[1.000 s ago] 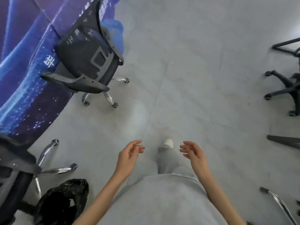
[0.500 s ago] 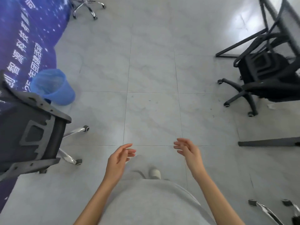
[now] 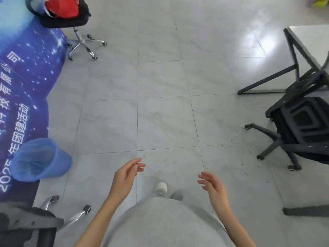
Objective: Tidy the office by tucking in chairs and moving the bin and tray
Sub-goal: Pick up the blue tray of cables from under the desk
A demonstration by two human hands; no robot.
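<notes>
My left hand [image 3: 125, 177] and my right hand [image 3: 213, 187] hang in front of my waist with relaxed fingers, holding nothing. A blue bin [image 3: 38, 160] lined with a blue bag stands on the floor at the left, against the blue starry cloth [image 3: 26, 72]. A black mesh office chair [image 3: 302, 129] stands at the right, beside a white desk [image 3: 309, 41] on a black frame. Another black chair [image 3: 26, 225] shows at the bottom left corner, with chrome legs. At the top left a third chair [image 3: 71, 20] carries a red item on its seat. No tray is in view.
Grey floor tiles [image 3: 163, 104] stretch ahead between the cloth-covered table on the left and the desk on the right. A black desk foot [image 3: 304, 210] lies on the floor at the lower right. My shoe [image 3: 161, 188] shows below my hands.
The view has swung right and forward: the blue bin and left chair slid toward the lower left, the right chair came closer, and a chair with a red item appeared at the top left. Both hands stay empty.
</notes>
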